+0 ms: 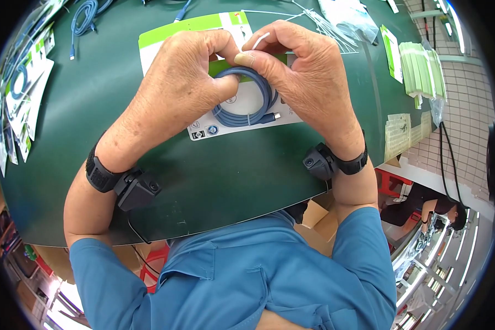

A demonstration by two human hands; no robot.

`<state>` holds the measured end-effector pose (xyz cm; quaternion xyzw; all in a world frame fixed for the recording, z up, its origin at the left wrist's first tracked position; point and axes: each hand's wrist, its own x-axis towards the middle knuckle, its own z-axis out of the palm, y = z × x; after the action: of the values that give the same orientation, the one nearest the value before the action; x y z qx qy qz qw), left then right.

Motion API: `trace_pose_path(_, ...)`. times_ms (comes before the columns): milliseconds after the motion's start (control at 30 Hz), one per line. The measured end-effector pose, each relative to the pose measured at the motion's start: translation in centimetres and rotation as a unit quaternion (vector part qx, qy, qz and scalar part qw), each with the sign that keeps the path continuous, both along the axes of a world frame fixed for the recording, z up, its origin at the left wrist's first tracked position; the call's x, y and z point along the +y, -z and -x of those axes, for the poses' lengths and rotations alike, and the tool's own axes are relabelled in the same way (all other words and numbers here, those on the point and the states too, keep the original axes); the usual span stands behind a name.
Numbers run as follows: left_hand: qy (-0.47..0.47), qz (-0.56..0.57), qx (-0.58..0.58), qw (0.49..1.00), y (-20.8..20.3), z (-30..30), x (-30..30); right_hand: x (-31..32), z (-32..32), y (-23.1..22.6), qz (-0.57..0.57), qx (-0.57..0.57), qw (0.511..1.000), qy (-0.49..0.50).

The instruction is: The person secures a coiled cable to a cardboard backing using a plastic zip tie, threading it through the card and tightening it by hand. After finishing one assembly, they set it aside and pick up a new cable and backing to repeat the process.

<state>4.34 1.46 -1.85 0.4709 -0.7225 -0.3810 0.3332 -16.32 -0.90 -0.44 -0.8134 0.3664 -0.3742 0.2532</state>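
Observation:
A blue cable [269, 93] lies wound into a ring against a white and green backing card [280, 113]. Its plug end points right at the ring's lower edge, and a thin white tie crosses the bottom of the coil. My left hand [184, 71] is closed at the ring's upper left, its thumb over the coil and its index finger bent to the top. My right hand [311, 71] pinches a white cable tie [263, 39] between thumb and index finger, right above the coil. Both hands' fingertips nearly meet there. Where the tie passes round the cable is hidden by the fingers.
Behind my hands lies another green and white card [154, 38]. Loose white ties [327, 30] and a clear plastic bag [349, 19] are at the back. Carded cables [22, 104] pile up at left, a blue cable [85, 22] farther back. Stacked cards [421, 71] stand right. Another person [423, 206] sits beyond.

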Motion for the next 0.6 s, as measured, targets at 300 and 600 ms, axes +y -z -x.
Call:
trace_pose_path(300,0.018,-0.035,0.029,0.999,1.4,0.4,0.0,-0.1,-0.1,0.6,0.12,0.09,0.988,0.03)
trace_pose_path(600,0.016,-0.081,0.1,0.992,2.4,1.1,0.4,-2.5,-1.0,1.9,0.44,0.018,0.897,-0.033)
